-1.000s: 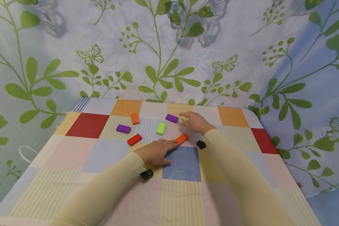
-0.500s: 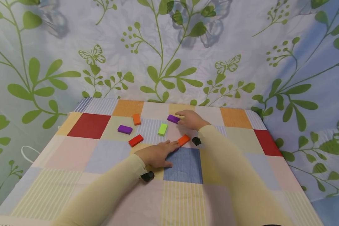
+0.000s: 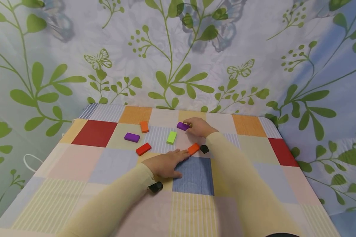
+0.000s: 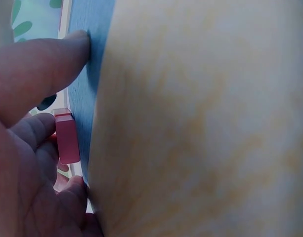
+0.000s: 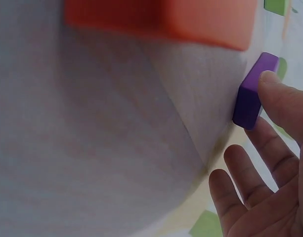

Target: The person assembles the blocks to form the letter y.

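Note:
My right hand (image 3: 200, 127) is at a purple block (image 3: 182, 126) near the back of the table. In the right wrist view the thumb lies on one side of that purple block (image 5: 250, 96) and the index fingertip on its lower end, pinching it; the other fingers spread away. My left hand (image 3: 166, 164) rests palm down on the cloth, thumb apart. Its fingertips touch the near end of an orange block (image 3: 193, 149), which looks pinkish red in the left wrist view (image 4: 68, 140).
On the patchwork cloth (image 3: 192, 210) lie a lime green block (image 3: 171, 137), a red block (image 3: 143, 149), a second purple block (image 3: 132, 137) and a smaller-looking orange block (image 3: 144, 126). A leaf-patterned curtain (image 3: 112, 39) hangs behind the table. A white cord (image 3: 26, 163) loops at the left edge.
My right hand has moved left onto the purple block, and its thumb and index finger have closed on it. The left hand has stayed by the orange block. The view has shifted slightly.

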The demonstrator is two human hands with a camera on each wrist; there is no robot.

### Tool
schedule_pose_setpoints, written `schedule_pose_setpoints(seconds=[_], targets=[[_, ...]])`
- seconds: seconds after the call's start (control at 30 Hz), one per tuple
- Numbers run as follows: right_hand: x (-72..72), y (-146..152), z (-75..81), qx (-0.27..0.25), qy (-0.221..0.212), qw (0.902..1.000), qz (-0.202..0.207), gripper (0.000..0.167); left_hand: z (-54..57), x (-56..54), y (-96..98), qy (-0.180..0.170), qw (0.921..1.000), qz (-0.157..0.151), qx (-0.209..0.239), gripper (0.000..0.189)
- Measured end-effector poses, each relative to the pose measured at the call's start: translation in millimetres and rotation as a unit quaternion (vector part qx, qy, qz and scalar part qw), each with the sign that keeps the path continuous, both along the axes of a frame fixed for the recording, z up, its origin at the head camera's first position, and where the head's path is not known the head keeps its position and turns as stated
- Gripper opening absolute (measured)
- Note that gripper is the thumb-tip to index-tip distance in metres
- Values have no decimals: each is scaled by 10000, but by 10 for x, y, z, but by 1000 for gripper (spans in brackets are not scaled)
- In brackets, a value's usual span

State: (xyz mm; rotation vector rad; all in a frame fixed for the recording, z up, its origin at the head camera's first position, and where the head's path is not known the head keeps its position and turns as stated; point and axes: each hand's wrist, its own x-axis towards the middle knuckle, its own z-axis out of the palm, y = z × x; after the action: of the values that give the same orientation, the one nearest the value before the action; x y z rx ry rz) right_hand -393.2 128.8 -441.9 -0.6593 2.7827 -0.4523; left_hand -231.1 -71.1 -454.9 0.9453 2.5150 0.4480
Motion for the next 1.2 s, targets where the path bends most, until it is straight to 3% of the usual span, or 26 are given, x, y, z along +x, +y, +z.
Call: schedule_pose_setpoints(seconds=[0.53, 1.2], targets=[[-79, 34, -149, 48, 135, 9999, 80, 51, -3, 19, 21, -42, 10000, 0, 14, 86], [-96, 164, -118, -111, 99, 9998, 135, 45, 10, 19, -10, -77, 9998, 70, 153, 84]])
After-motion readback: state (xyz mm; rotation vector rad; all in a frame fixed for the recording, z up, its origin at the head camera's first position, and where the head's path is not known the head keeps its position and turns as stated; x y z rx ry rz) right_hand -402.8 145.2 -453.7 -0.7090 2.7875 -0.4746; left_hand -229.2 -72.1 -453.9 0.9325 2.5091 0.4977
